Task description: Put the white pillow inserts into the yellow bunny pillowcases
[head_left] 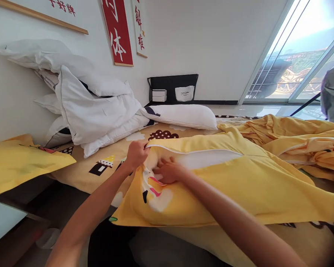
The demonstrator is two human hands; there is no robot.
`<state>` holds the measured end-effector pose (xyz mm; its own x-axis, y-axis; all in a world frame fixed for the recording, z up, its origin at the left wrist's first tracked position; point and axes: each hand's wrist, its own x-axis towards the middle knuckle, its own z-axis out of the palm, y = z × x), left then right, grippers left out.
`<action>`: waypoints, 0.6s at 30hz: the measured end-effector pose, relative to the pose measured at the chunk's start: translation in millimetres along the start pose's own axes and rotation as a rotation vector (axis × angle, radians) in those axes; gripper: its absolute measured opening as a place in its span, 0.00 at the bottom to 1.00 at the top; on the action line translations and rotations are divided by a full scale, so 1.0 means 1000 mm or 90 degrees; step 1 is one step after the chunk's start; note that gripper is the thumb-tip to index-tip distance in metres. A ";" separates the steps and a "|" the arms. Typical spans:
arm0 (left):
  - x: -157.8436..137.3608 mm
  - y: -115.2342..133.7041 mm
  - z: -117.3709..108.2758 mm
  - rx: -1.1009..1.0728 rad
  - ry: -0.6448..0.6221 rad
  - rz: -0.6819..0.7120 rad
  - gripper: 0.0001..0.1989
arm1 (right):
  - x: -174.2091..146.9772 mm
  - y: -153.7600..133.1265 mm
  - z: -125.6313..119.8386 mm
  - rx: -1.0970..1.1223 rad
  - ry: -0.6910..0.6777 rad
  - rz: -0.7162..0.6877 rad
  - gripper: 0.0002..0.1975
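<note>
A yellow pillowcase [228, 185] with a printed cartoon figure lies across the bed, stretched over a white pillow [208, 159] that shows through its long zippered opening. My left hand [137, 153] is closed on the pillowcase's edge at the opening's left end, lifting that corner a little. Inside the opening, my right hand [169, 170] rests against the fabric near the left corner. Its visible fingers are spread, while the tips of some are hidden in the folds.
White pillows [100, 115] are heaped against the wall at left, and another white pillow [183, 114] lies behind the pillowcase. A second yellow cushion [25, 163] sits at the left edge. Crumpled yellow bedding [289, 137] covers the right side. A black holder [172, 87] stands by the far wall.
</note>
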<state>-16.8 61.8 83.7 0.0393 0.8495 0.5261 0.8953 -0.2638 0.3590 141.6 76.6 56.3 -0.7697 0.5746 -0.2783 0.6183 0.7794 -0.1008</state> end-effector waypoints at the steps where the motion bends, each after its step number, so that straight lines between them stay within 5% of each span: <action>1: 0.002 0.010 0.002 -0.032 0.029 0.016 0.14 | 0.006 -0.007 0.005 -0.014 -0.003 0.038 0.24; 4: 0.008 0.022 0.004 -0.085 0.090 0.017 0.15 | 0.005 -0.006 0.004 -0.020 0.017 0.056 0.18; 8: 0.001 -0.007 0.001 0.006 0.028 -0.105 0.17 | -0.059 0.072 -0.013 0.221 0.144 -0.062 0.24; 11: -0.022 -0.034 0.001 0.059 -0.162 -0.167 0.19 | -0.135 0.158 -0.009 0.338 0.205 0.140 0.26; 14: -0.045 -0.052 0.003 0.029 -0.291 -0.307 0.32 | -0.200 0.225 0.014 0.321 0.431 0.508 0.28; 16: -0.054 -0.057 0.009 -0.049 -0.381 -0.428 0.37 | -0.222 0.247 0.034 0.275 0.471 0.671 0.29; 18: -0.056 -0.055 0.019 -0.183 -0.418 -0.471 0.36 | -0.225 0.252 0.050 0.275 0.440 0.709 0.27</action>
<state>-59.7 37.7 19.5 -0.1662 0.9035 -0.3951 0.6574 0.4002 0.6385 478.7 131.8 45.5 0.3155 0.9429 0.1064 0.8559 -0.2343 -0.4611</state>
